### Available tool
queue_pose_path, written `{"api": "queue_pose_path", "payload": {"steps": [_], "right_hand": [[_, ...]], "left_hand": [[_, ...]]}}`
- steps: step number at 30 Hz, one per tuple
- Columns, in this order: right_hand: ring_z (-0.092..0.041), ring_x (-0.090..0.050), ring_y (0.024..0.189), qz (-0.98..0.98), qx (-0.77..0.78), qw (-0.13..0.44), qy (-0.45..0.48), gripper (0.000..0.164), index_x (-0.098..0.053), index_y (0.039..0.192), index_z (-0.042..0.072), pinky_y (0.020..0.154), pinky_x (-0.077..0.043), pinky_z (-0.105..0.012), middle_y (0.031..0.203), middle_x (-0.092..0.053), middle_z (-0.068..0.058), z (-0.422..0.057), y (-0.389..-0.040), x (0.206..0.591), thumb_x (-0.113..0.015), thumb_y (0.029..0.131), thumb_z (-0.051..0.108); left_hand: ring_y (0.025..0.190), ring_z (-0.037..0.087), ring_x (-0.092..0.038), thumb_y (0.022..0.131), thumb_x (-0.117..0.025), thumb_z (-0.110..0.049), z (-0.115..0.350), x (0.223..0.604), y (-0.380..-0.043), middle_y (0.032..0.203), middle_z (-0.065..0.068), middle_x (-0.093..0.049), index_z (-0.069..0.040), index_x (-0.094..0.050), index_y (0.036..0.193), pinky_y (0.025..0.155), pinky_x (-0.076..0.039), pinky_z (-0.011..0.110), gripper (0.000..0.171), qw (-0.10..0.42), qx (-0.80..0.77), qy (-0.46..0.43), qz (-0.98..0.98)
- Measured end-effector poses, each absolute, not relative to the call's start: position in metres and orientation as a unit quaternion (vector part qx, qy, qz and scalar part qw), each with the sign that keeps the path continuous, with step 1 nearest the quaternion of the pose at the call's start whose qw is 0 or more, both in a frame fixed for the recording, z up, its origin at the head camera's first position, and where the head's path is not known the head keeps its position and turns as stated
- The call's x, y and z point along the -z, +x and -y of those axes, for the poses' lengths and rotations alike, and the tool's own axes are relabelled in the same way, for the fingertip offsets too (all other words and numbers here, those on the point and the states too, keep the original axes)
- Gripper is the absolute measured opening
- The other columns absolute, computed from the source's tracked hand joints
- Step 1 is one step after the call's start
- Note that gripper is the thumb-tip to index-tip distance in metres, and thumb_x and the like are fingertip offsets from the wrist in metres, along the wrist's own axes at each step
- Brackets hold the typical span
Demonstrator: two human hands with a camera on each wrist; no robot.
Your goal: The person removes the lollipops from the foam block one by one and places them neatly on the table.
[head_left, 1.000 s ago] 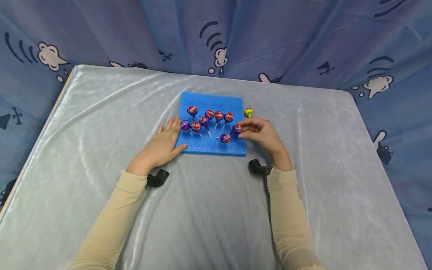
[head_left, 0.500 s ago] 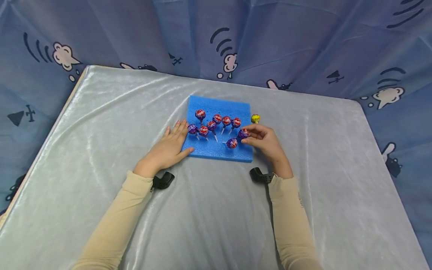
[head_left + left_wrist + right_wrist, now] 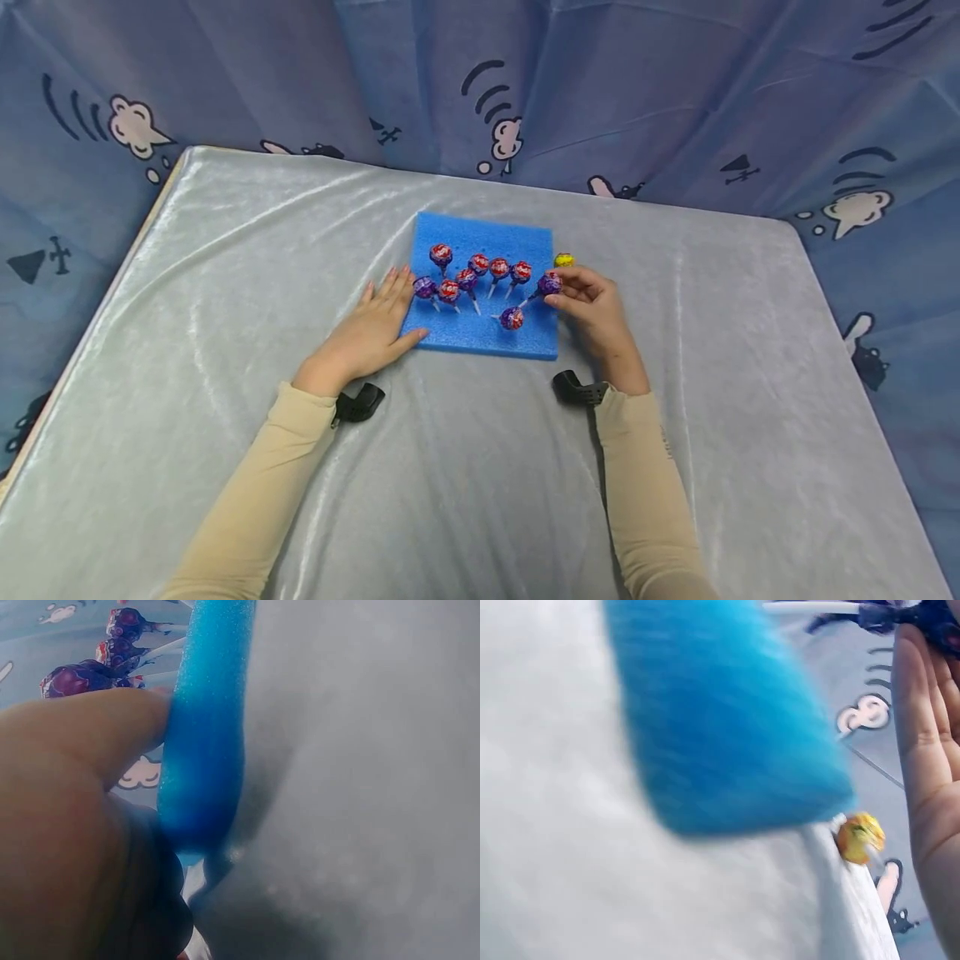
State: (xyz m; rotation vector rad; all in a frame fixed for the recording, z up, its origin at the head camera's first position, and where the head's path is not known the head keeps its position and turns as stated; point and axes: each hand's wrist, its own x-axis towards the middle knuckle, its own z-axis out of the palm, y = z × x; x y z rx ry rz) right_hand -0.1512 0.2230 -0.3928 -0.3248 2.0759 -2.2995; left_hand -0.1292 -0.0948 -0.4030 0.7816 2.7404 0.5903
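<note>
In the head view a blue foam board (image 3: 480, 337) lies on the table with several wrapped lollipops (image 3: 478, 264) standing in it by their sticks. My right hand (image 3: 596, 312), over the board's right side, pinches a purple-wrapped lollipop (image 3: 550, 284) by its head. That lollipop's white stick slants down-left toward the board; whether its tip touches the foam I cannot tell. With fingers extended, my left hand (image 3: 363, 337) rests against the board's left edge. In the left wrist view its thumb (image 3: 97, 724) touches the blue foam (image 3: 202, 750).
A yellow-wrapped lollipop (image 3: 564, 260) lies just off the board's right edge, partly behind my right hand. Another purple-and-red lollipop (image 3: 512, 318) leans low near the board's front right. Grey cloth (image 3: 465, 467) covers the table, and a blue patterned curtain (image 3: 420, 83) hangs behind.
My right hand has moved slightly up and right with the pinched lollipop, whose stick now shows more. The left hand keeps its place on the board, while the head view shifts slightly.
</note>
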Motion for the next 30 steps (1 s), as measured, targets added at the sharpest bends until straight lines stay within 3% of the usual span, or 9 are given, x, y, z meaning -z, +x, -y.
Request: {"api": "queue_pose_path", "payload": {"steps": [4,11,18,30], "right_hand": [[-0.014,-0.065,0.079,-0.595,0.798,-0.007,-0.096,0.034,-0.071,0.094,0.007,0.073,-0.054,-0.024,0.094,-0.069,-0.007,-0.231,-0.152,0.390,-0.056,0.082,-0.021],[-0.019,-0.065,0.077,-0.520,0.850,-0.047,-0.060,0.016,-0.072,0.092,0.001,0.073,-0.055,-0.026,0.091,-0.068,-0.011,-0.253,-0.153,0.388,-0.061,0.086,-0.009],[-0.019,-0.066,0.074,-0.498,0.864,-0.072,-0.014,0.011,-0.072,0.091,-0.004,0.070,-0.056,-0.026,0.089,-0.068,-0.014,-0.272,-0.155,0.380,-0.063,0.085,-0.008],[-0.018,-0.067,0.076,-0.584,0.812,0.002,0.009,0.015,-0.068,0.093,-0.002,0.072,-0.056,-0.026,0.087,-0.067,-0.010,-0.295,-0.177,0.375,-0.059,0.086,-0.012]], "left_hand": [[0.142,0.031,0.007,0.100,-0.039,-0.042,0.096,0.402,-0.128,0.155,0.019,0.005,0.005,-0.004,0.148,0.113,0.004,0.047,0.076,0.116,-0.203,0.266,-0.935],[0.142,0.031,0.007,0.100,-0.040,-0.042,0.096,0.402,-0.128,0.155,0.019,0.005,0.005,-0.003,0.148,0.114,0.003,0.047,0.077,0.112,-0.206,0.268,-0.934],[0.142,0.031,0.008,0.100,-0.039,-0.042,0.095,0.401,-0.129,0.155,0.019,0.006,0.004,-0.002,0.148,0.114,0.004,0.047,0.077,0.117,-0.207,0.266,-0.934],[0.142,0.031,0.008,0.100,-0.039,-0.042,0.095,0.402,-0.129,0.155,0.018,0.006,0.005,-0.002,0.148,0.114,0.004,0.047,0.077,0.119,-0.206,0.264,-0.935]]}}
